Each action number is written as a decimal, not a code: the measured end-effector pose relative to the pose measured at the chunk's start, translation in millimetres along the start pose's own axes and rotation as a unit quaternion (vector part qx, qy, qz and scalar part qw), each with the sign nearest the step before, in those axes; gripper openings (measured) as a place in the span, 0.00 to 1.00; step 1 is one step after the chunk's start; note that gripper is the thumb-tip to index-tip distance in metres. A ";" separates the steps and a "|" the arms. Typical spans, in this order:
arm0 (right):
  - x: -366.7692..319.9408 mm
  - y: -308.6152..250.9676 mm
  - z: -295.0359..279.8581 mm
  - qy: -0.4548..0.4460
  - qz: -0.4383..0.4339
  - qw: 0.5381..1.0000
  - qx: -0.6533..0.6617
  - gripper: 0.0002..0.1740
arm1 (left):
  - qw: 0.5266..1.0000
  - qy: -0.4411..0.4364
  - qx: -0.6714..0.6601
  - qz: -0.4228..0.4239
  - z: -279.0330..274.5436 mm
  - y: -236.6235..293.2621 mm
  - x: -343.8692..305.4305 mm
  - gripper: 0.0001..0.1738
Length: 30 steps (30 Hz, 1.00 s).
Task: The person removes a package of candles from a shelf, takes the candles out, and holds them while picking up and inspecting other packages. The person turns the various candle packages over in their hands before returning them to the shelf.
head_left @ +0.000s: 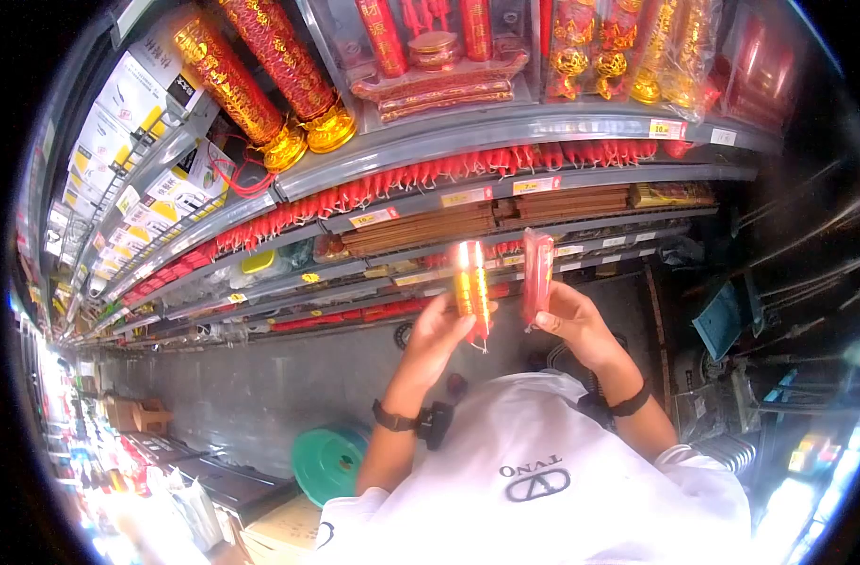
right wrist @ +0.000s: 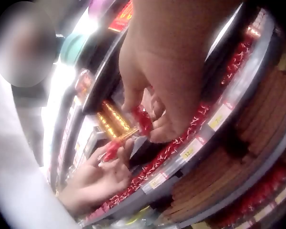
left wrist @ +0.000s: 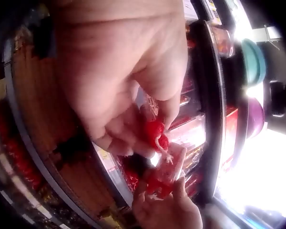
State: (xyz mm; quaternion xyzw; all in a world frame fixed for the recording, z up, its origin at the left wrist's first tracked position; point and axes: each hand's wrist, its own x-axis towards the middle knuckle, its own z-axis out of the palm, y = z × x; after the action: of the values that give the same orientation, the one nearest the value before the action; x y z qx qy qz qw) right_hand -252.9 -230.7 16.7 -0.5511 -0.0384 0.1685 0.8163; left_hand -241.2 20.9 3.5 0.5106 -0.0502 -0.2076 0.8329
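In the head view my left hand pinches a pair of red candles with shiny gold decoration, held upright with the wick hanging at the lower end. Beside it, a small gap away, my right hand grips a plastic-wrapped pack of red candles between thumb and fingers. From the left wrist, the red candle ends and a white wick show close at the fingertips. The right wrist view has the gold sides of the left hand's candles facing it.
A shelf ahead carries large gold-and-red candles and boxed sets. Rows of red candles and brown bundled sticks fill lower tiers, with price tags along the edges. A green basin stands below left.
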 end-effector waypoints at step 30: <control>2.1 -6.2 5.9 0.023 -0.016 0.998 -0.064 0.22 | 0.976 0.047 0.183 0.110 29.6 15.5 -5.7 0.20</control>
State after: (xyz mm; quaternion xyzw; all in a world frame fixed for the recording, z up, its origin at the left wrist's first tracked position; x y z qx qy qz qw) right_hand -250.9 -226.9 24.4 -0.6050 -0.0393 0.1401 0.7828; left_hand -250.6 4.7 31.7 0.6550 -0.1042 -0.0774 0.7444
